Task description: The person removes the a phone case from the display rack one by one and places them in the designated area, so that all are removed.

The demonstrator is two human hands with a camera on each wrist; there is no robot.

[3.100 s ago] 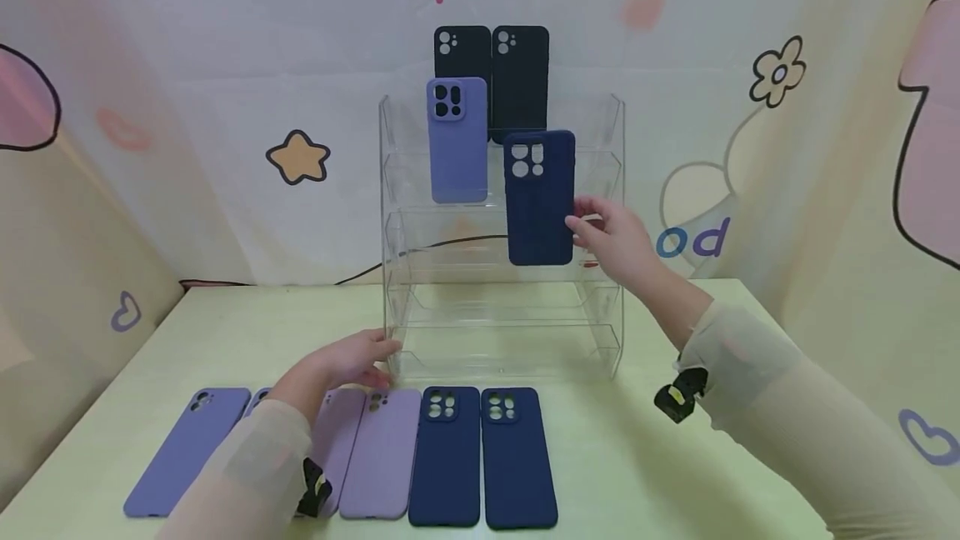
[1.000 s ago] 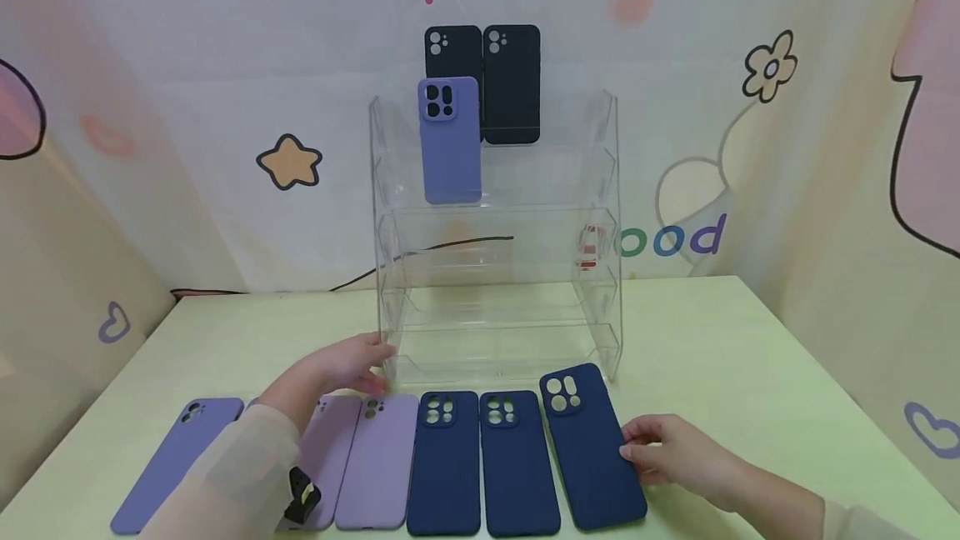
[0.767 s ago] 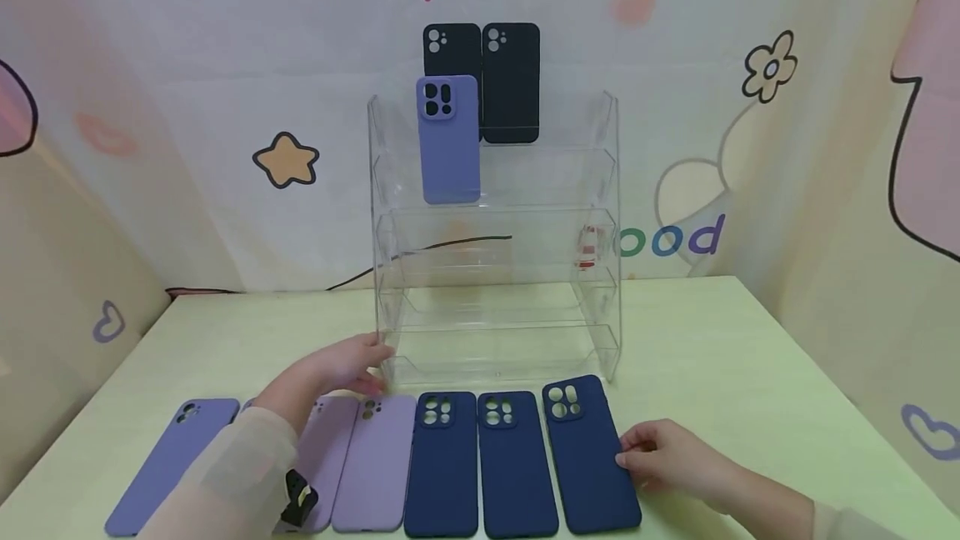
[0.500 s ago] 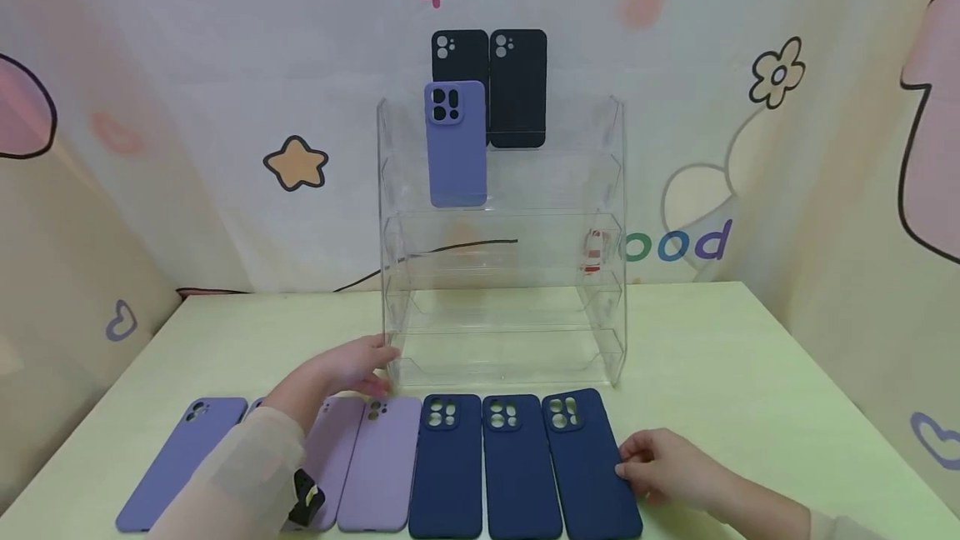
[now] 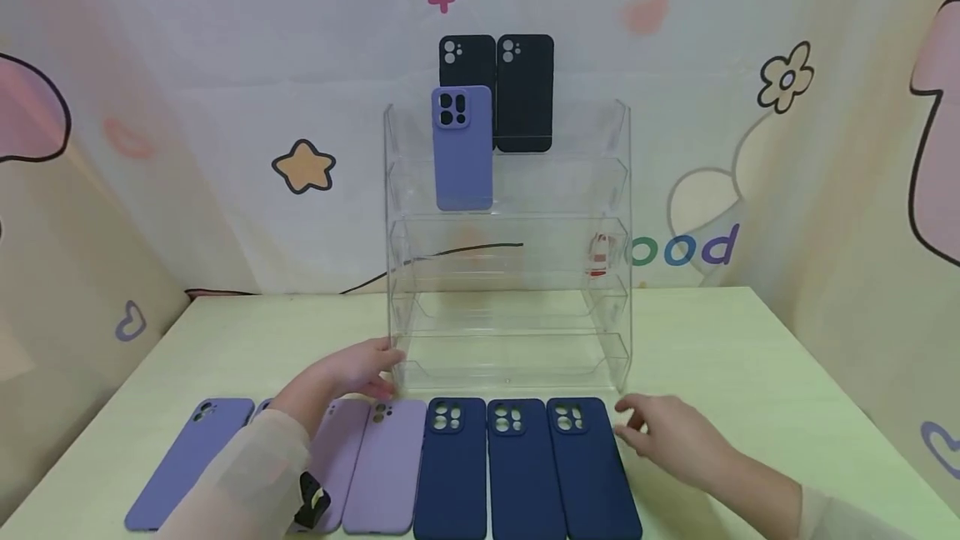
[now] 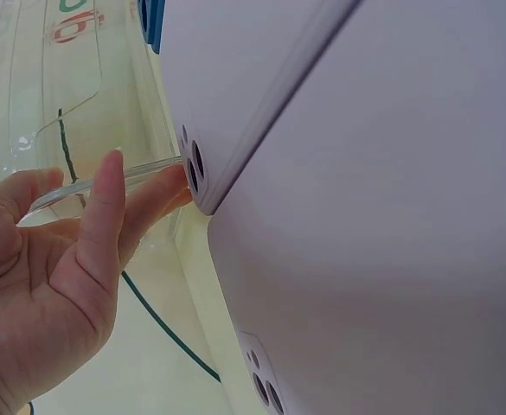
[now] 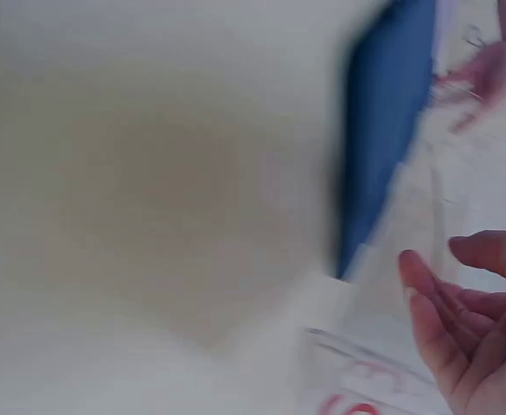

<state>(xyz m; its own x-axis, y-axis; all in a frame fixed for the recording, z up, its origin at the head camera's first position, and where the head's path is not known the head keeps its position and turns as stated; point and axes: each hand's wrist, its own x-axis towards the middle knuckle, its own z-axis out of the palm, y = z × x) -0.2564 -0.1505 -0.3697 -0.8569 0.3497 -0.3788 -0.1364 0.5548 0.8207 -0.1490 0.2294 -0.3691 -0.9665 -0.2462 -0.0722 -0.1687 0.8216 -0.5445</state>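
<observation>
My left hand (image 5: 352, 369) holds the lower left side of a clear acrylic display rack (image 5: 510, 373); in the left wrist view, thumb and fingers (image 6: 105, 203) lie on either side of its clear edge. My right hand (image 5: 678, 440) hovers just right of a dark blue phone case (image 5: 592, 465), apart from it, fingers loosely bent with nothing between them. Two more dark blue phone cases, a middle one (image 5: 525, 473) and a left one (image 5: 453, 473), lie alongside it. On the rack stand a lavender phone case (image 5: 463, 161) and two black phone cases (image 5: 525, 94).
Left of the blue cases lie two pinkish-purple phone cases (image 5: 386, 465) and a lavender-blue one (image 5: 187, 465); another is mostly hidden by my left forearm. A printed curtain (image 5: 187, 190) hangs behind the pale table (image 5: 712, 340).
My right hand brought the dark blue phone case down from in front of the rack, laid it straight beside the other two and let go. My left hand stays on the rack.
</observation>
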